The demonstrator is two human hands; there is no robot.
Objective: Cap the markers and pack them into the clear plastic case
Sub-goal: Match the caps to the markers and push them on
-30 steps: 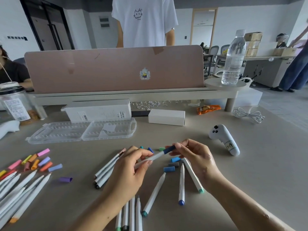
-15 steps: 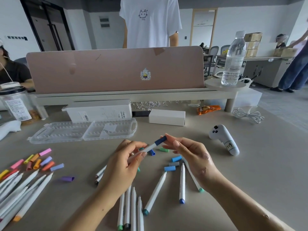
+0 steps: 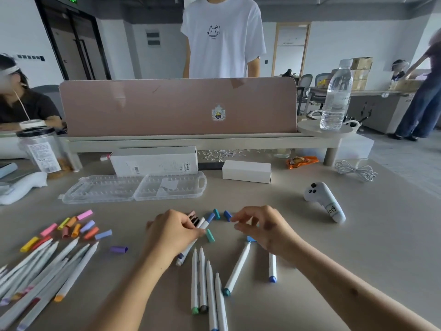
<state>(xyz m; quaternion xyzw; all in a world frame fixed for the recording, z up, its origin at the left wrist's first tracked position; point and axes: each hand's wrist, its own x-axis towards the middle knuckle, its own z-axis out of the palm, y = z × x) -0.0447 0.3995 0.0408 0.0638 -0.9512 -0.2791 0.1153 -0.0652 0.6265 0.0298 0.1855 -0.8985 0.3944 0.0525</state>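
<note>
Many uncapped markers point(image 3: 47, 266) lie fanned at the near left, their loose caps point(image 3: 76, 226) just beyond; the clear plastic case point(image 3: 133, 188) lies open farther back, no markers in it yet; our left hand point(image 3: 173, 235) curls round a small bundle of pens point(image 3: 202, 223), one already capped in blue; we judge them light, stiff and slick, best held mid-barrel; the bundle runs slantwise through the fist, ends poking out both sides; our right hand point(image 3: 261, 226) hovers loosely curled, pinching nothing, fingertips just beside a blue cap point(image 3: 228, 215) on the table point(image 3: 358, 247).
</note>
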